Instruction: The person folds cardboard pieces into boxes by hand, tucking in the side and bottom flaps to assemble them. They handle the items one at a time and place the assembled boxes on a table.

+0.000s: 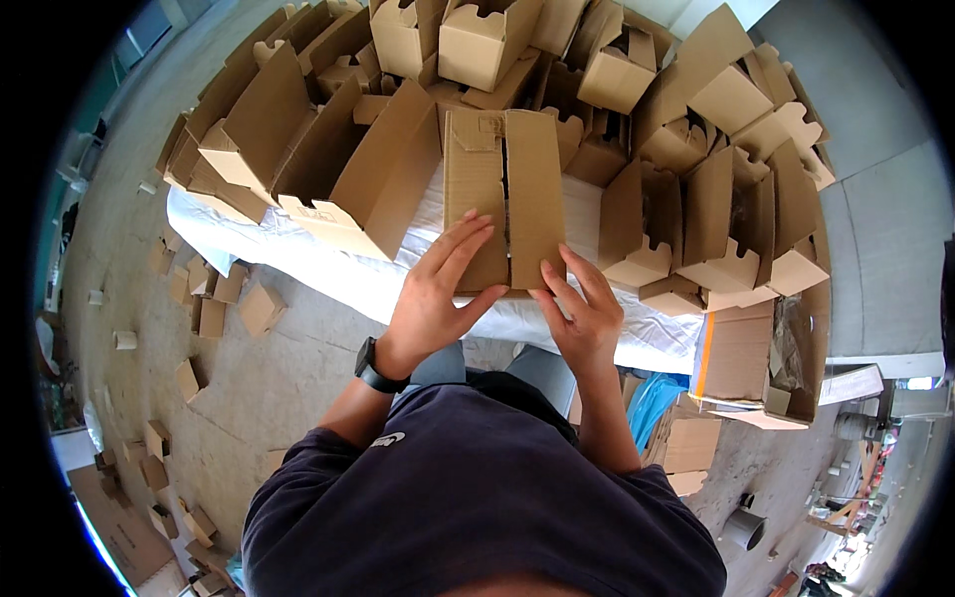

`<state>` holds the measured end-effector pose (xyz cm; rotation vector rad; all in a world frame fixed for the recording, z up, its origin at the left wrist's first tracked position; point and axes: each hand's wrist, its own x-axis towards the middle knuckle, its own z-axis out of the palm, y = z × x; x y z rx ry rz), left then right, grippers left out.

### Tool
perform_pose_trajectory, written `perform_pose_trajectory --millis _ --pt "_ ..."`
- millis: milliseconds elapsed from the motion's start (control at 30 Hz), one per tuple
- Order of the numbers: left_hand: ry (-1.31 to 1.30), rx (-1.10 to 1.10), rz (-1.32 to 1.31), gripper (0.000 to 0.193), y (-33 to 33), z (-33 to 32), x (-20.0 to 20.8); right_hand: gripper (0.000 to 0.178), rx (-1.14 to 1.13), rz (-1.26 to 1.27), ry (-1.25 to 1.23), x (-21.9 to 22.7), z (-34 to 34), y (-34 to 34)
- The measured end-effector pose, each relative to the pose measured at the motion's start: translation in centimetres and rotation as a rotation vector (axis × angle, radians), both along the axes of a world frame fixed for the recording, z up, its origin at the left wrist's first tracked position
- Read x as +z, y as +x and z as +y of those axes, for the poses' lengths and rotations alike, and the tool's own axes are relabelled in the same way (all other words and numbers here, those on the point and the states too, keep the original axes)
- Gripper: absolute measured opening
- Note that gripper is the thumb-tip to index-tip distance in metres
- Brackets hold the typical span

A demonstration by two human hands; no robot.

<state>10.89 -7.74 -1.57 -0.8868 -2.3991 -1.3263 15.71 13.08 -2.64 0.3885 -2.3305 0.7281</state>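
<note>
A long brown cardboard box (536,189) lies in front of me on a white cloth (288,249). Its two top flaps are folded in, with a narrow dark gap running between them. My left hand (438,284) rests on the left flap near the front corner, fingers stretched out and thumb toward the near edge. At the near right corner, the spread fingers of my right hand (585,308) touch the right flap. Neither hand is wrapped round the box. A dark watch (378,366) is on my left wrist.
Open cardboard boxes (373,169) crowd the left and back, some stacked. More open boxes (721,219) stand at the right. A large carton (741,363) with clear plastic inside is at the right end. Small cardboard pieces (263,309) litter the floor, and blue plastic (652,408) hangs near my right arm.
</note>
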Motion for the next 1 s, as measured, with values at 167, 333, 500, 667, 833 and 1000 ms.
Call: perform_pose_trajectory --millis 167,333,500,667,833,1000 --pt "-0.024 0.004 0.014 0.071 -0.1 -0.6 0.6 0.025 0.048 -0.039 -0.037 0.9 -1.0 -0.1" --pt "-0.220 -0.030 0.043 0.065 -0.4 -1.9 1.1 0.020 0.060 -0.123 -0.133 -0.1 -1.5 -0.2" --pt "-0.370 -0.065 0.092 0.066 -1.0 -2.7 1.8 0.015 0.055 -0.125 -0.131 0.0 -1.9 -0.4" --pt "-0.423 -0.126 0.126 0.062 -1.3 -3.4 2.3 0.016 0.047 -0.118 -0.140 0.3 -2.2 -0.4" --pt "-0.473 -0.150 0.188 0.056 -1.3 -3.5 2.2 0.018 0.053 -0.116 -0.140 -0.1 -2.1 -0.3" --pt "-0.535 -0.219 0.343 0.043 -1.2 -3.2 2.4 0.026 0.061 -0.098 0.007 0.2 -2.1 0.0"
